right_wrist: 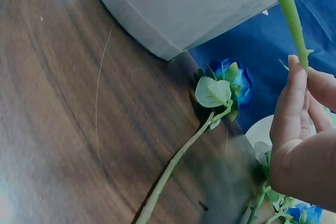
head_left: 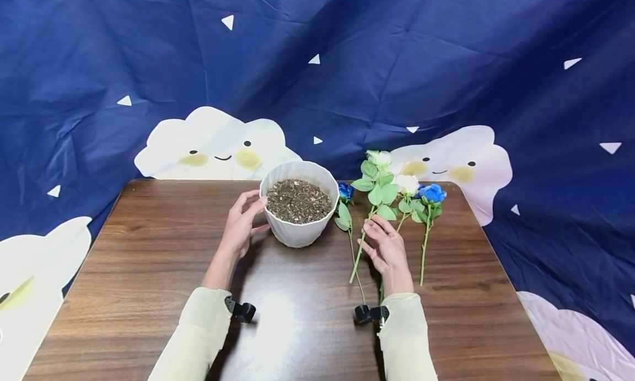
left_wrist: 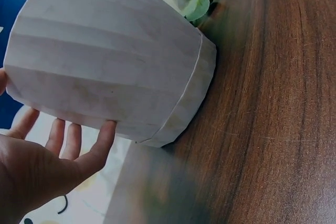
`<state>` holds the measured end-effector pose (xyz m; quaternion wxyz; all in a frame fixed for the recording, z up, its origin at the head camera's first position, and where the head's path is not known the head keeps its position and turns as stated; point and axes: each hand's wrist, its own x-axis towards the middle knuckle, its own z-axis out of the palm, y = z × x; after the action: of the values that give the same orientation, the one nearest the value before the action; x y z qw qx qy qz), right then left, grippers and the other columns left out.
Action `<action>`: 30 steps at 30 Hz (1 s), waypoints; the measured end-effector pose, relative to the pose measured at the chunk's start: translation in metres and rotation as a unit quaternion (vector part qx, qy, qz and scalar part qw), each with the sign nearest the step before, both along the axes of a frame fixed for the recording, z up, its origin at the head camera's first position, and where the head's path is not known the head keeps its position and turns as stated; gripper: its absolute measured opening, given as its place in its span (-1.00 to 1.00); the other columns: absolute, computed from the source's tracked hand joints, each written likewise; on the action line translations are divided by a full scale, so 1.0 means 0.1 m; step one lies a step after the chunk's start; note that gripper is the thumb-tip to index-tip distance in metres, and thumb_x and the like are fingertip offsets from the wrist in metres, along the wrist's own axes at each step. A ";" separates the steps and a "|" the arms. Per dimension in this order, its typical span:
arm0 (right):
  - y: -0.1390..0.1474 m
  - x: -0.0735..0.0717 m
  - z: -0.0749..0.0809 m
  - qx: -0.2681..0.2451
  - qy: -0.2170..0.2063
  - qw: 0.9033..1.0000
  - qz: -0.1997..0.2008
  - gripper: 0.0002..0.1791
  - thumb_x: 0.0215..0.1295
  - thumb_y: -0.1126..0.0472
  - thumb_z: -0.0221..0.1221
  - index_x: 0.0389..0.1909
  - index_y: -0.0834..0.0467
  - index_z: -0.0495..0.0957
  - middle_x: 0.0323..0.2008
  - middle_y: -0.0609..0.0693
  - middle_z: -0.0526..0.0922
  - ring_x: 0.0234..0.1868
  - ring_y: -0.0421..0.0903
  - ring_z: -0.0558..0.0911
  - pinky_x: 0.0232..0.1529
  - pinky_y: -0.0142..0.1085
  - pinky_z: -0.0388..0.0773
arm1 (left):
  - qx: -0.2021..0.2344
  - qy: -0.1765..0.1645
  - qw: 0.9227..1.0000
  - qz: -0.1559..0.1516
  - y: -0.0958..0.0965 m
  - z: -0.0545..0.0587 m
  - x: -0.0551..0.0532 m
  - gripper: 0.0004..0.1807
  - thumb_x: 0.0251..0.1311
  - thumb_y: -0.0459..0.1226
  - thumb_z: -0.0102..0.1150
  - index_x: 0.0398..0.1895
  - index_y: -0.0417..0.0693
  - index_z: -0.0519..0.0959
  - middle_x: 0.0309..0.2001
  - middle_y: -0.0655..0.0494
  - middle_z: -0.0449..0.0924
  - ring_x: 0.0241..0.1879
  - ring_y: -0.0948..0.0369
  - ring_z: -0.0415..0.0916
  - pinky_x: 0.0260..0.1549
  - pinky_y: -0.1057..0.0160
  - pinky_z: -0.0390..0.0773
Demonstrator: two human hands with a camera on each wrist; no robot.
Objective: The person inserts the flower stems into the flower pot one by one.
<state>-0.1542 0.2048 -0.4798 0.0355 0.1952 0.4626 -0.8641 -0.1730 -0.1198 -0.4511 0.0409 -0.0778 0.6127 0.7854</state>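
A white faceted flower pot (head_left: 297,236) filled with dark soil (head_left: 299,201) stands near the table's back edge. My left hand (head_left: 241,222) touches its left side, thumb by the rim; in the left wrist view, the other fingertips rest against the pot wall (left_wrist: 105,61). Right of the pot, my right hand (head_left: 387,248) pinches the green stem of a white rose (head_left: 381,159) between thumb and fingers. That rose is raised and tilted, bloom away from me. The right wrist view shows the stem (right_wrist: 289,14) at the fingertips; its bloom is out of frame there.
A blue rose (head_left: 345,191) lies beside the pot, its stem running toward me. Another white rose (head_left: 407,183) and a blue rose (head_left: 431,193) lie right of my right hand. A dark blue curtain (head_left: 307,94) with cloud prints hangs behind the wooden table (head_left: 149,248).
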 end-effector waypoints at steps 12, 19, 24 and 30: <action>-0.04 -0.01 0.13 -0.054 0.085 0.995 -0.006 -0.72 0.46 0.50 0.05 -0.02 0.07 0.43 -0.19 -0.09 0.59 -0.30 -0.20 0.59 -0.39 -0.33 0.68 | 0.006 0.002 1.000 0.002 0.00 0.00 0.01 -0.51 0.42 -0.16 0.17 0.32 -0.14 0.38 0.13 -0.05 0.41 0.08 0.08 0.40 -0.03 -0.12 0.68; -0.06 -0.01 0.17 -0.132 0.152 0.980 -0.004 -0.74 0.45 0.51 0.04 -0.03 0.11 0.47 -0.17 -0.06 0.57 -0.31 -0.18 0.61 -0.41 -0.37 0.65 | 0.009 0.003 1.000 0.005 0.01 0.00 0.01 -0.52 0.42 -0.17 0.17 0.31 -0.14 0.38 0.11 -0.03 0.41 0.09 0.07 0.40 -0.02 -0.16 0.67; -0.06 -0.01 0.19 -0.164 0.176 0.971 -0.008 -0.75 0.43 0.51 0.07 -0.01 0.15 0.49 -0.18 -0.02 0.60 -0.28 -0.13 0.61 -0.39 -0.35 0.65 | 0.009 0.002 1.000 0.001 0.00 0.00 0.02 -0.51 0.42 -0.16 0.18 0.32 -0.14 0.38 0.15 -0.07 0.41 0.09 0.07 0.41 -0.02 -0.16 0.67; -0.08 -0.02 0.27 -0.170 0.216 0.961 0.000 -0.69 0.45 0.54 0.02 0.13 0.23 0.43 -0.15 0.02 0.60 -0.25 -0.10 0.64 -0.36 -0.33 0.70 | 0.006 0.001 1.000 -0.003 0.00 0.00 0.02 -0.50 0.42 -0.15 0.17 0.33 -0.13 0.37 0.20 -0.09 0.40 0.11 0.07 0.41 -0.01 -0.14 0.67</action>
<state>-0.1565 0.1972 -0.4526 -0.0326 -0.0046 0.3052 -0.9517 -0.1714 -0.1198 -0.4510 0.0436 -0.0750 0.6082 0.7890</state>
